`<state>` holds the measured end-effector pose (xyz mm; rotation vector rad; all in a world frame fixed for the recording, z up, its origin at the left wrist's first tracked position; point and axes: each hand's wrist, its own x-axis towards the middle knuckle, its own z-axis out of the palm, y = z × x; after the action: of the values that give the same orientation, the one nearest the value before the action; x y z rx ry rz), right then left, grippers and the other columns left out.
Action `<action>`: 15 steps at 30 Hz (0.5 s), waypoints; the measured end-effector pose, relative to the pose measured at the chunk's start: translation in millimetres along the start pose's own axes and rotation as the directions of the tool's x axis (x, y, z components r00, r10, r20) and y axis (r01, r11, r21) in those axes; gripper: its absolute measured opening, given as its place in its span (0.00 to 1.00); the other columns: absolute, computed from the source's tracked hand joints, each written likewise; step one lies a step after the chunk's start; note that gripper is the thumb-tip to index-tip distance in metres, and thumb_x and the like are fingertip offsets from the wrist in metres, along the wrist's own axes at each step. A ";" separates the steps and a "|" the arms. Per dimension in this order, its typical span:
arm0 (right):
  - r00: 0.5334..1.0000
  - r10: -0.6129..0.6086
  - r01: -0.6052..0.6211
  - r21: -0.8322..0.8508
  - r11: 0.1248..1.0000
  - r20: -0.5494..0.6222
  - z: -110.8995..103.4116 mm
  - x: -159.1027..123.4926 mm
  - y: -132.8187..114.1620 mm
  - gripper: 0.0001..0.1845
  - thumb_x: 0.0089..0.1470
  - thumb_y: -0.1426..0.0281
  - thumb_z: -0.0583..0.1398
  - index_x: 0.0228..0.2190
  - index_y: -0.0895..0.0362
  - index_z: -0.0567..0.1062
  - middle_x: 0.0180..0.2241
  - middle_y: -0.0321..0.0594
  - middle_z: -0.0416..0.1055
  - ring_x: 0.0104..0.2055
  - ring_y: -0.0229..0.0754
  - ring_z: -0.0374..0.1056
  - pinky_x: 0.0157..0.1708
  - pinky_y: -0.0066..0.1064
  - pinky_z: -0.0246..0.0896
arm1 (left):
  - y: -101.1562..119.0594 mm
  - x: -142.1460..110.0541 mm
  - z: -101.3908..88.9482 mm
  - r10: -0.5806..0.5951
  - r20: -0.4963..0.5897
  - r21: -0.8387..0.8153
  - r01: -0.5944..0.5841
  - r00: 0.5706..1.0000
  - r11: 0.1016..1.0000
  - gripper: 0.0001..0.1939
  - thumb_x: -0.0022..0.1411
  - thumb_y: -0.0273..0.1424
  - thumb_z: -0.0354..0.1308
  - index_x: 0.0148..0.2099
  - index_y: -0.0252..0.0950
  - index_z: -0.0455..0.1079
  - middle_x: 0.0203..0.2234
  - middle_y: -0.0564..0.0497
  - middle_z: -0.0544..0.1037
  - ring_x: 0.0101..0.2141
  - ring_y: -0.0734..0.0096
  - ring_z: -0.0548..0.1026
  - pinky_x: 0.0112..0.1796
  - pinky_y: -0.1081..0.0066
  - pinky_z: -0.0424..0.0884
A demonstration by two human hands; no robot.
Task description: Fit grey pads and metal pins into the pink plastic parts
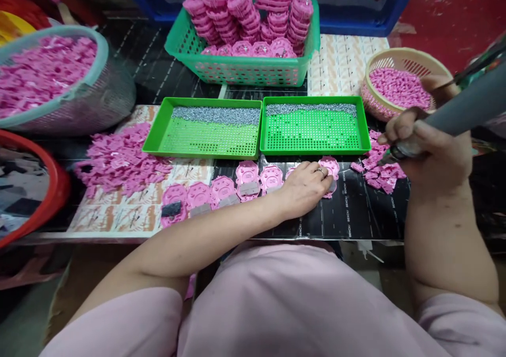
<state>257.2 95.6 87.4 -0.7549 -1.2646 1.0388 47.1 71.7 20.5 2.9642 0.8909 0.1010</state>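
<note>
My left hand (306,191) lies on the right end of a row of pink cases (247,173), close to the front edge of the desk (367,214). Its fingers are bent and side by side, and one has a ring. They touch the last case, but I can't tell if they pinch it. My right hand (430,146) is shut tight around a fat grey tool (462,106), up over the right side of the desk. The tool is a bit blurry, but its tip seems to point down at a small heap of pink bits (385,177).

The row goes left from my left hand. Some cases have grey blocks (249,189) on them, and the one at the left end has a black block (171,209).

Just behind the row are two green trays, a left tray (213,140) and a right tray (312,130), touching side by side. Both have little silver bits along the back. A big pink pile (122,159) is left of them.

At the back of the desk, a green basket (245,73) holds tall stacks of pink cases. A cream basket (411,57) of tiny pink bits is on the right. On the left are a big pale basket (98,101) full of pink parts and a red tub (59,188) with flat scraps in it.
</note>
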 end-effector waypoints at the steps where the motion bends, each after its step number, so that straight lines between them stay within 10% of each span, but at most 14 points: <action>1: 0.998 0.051 -0.051 0.007 0.999 0.029 -0.5 0.6 0.4 0.26 0.40 0.69 0.69 0.43 0.51 0.71 0.22 0.29 0.72 0.25 0.37 0.69 0.31 0.34 0.72 | -1.3 3.0 -0.7 0.004 0.013 -0.006 -0.004 1.000 1.000 0.12 0.67 0.25 0.52 0.50 0.31 0.71 0.42 0.44 0.77 0.43 0.59 0.72 0.40 0.64 0.63; 3: 0.997 0.076 -0.076 -0.024 0.997 0.019 -0.5 1.9 1.1 0.25 0.42 0.71 0.66 0.45 0.53 0.70 0.25 0.32 0.75 0.30 0.41 0.74 0.35 0.39 0.74 | -3.1 7.1 -2.4 0.016 0.035 -0.019 -0.016 0.999 1.000 0.11 0.67 0.25 0.52 0.49 0.30 0.71 0.41 0.43 0.77 0.43 0.60 0.72 0.40 0.64 0.64; 6: 0.987 -0.089 0.080 -0.075 0.994 -0.136 5.9 7.8 1.9 0.22 0.44 0.72 0.63 0.44 0.56 0.69 0.17 0.28 0.69 0.15 0.36 0.64 0.16 0.30 0.63 | -4.1 8.2 -4.1 0.033 0.035 -0.037 -0.032 0.999 0.999 0.09 0.67 0.24 0.52 0.45 0.29 0.72 0.38 0.44 0.78 0.40 0.61 0.73 0.39 0.64 0.65; 12: 0.842 -0.387 0.289 -0.292 0.912 -0.376 33.1 26.7 16.3 0.20 0.53 0.63 0.61 0.47 0.54 0.65 0.14 0.23 0.58 0.12 0.34 0.50 0.15 0.29 0.50 | -5.0 4.8 -1.9 0.032 -0.019 -0.103 -0.034 0.999 0.994 0.07 0.65 0.23 0.53 0.43 0.29 0.71 0.37 0.43 0.77 0.39 0.62 0.73 0.40 0.64 0.68; 15: 0.901 -0.320 0.187 -0.404 0.895 -0.292 36.3 30.9 35.9 0.22 0.56 0.53 0.58 0.47 0.49 0.61 0.17 0.25 0.52 0.14 0.35 0.48 0.17 0.31 0.48 | -6.0 4.5 -1.7 0.034 -0.004 -0.135 -0.035 0.999 0.990 0.07 0.62 0.22 0.55 0.42 0.29 0.72 0.36 0.44 0.77 0.39 0.61 0.73 0.40 0.64 0.70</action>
<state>214.0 134.5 73.3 -0.9788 -1.2154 0.4229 47.5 79.2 22.1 2.8547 0.7992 0.1584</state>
